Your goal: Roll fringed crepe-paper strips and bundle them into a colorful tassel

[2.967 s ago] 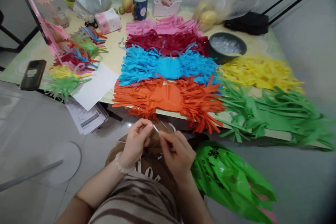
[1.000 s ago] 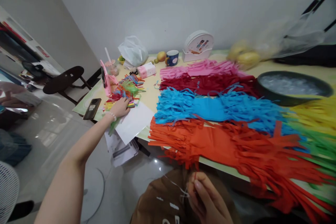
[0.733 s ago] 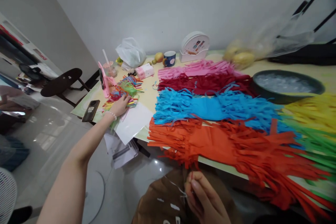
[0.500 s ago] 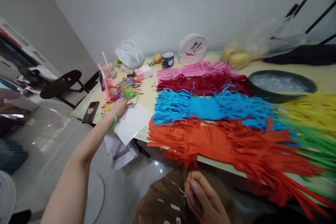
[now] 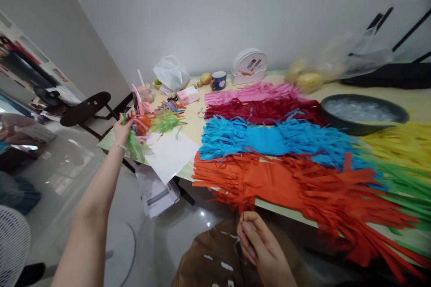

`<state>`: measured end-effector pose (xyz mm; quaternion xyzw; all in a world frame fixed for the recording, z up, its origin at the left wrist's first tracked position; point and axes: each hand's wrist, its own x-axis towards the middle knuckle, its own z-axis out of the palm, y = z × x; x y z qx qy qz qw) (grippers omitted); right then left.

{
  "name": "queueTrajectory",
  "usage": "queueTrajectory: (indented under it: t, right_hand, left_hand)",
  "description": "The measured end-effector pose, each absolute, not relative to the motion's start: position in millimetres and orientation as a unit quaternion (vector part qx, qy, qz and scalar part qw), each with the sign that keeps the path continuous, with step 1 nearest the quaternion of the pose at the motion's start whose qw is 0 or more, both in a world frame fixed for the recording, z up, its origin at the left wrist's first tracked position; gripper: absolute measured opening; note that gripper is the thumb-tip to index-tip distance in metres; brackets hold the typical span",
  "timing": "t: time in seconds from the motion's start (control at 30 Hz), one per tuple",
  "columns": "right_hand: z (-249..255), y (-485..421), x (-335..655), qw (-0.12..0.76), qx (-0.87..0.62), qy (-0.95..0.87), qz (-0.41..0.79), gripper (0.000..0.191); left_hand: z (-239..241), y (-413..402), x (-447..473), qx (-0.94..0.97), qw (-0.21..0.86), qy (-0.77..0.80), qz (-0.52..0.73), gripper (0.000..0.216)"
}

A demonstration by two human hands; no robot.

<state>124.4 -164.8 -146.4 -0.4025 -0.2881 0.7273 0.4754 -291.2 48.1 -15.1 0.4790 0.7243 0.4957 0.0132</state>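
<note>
At the left end of the table, my left hand (image 5: 121,132) is closed on a multicoloured paper tassel. Its pale green strips (image 5: 137,145) hang over the table edge, and a small striped part pokes out above the fingers. More tassels (image 5: 164,121) in orange, green and blue lie just to the right. My right hand (image 5: 259,244) is held low over my lap, thumb and fingers pinched together. A thin white string (image 5: 232,235) runs from it in a loose loop. Just above, a fringed orange paper strip (image 5: 269,179) overhangs the front edge.
Blue (image 5: 266,139), dark red (image 5: 256,110) and pink (image 5: 252,93) fringed strips lie behind the orange one. White paper (image 5: 173,154) sits near the tassels. A dark bowl (image 5: 363,129), a mug (image 5: 218,81) and a plastic bag (image 5: 171,74) stand farther back. A stool (image 5: 85,108) is at left.
My left hand has moved left from the tassel pile and lifted a tassel with it. The phone at the table's left end is now hidden. My right hand stays nearly in place.
</note>
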Motion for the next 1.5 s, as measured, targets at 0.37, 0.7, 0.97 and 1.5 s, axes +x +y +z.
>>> queueTrajectory:
  t: [0.37,0.7,0.97,1.5]
  right_hand:
    - [-60,-119,143,0.545,-0.427,-0.538,0.481,0.021]
    - [-40,-114,191,0.532,-0.435,-0.571,0.448,0.011]
    - [-44,-107,214,0.431,-0.395,-0.65,0.486,0.008]
    - [-64,-160,181,0.438,-0.513,-0.631,0.384,0.012]
  left_hand:
    - [-1,-97,-98,0.495,0.302,0.621,0.528,0.029]
    - [-66,-122,-1,0.415,0.595,0.507,0.465,0.028]
    - [-85,-128,18,0.361,0.709,0.444,0.411,0.032]
    - [-81,-140,22,0.632,0.243,0.524,0.516,0.007]
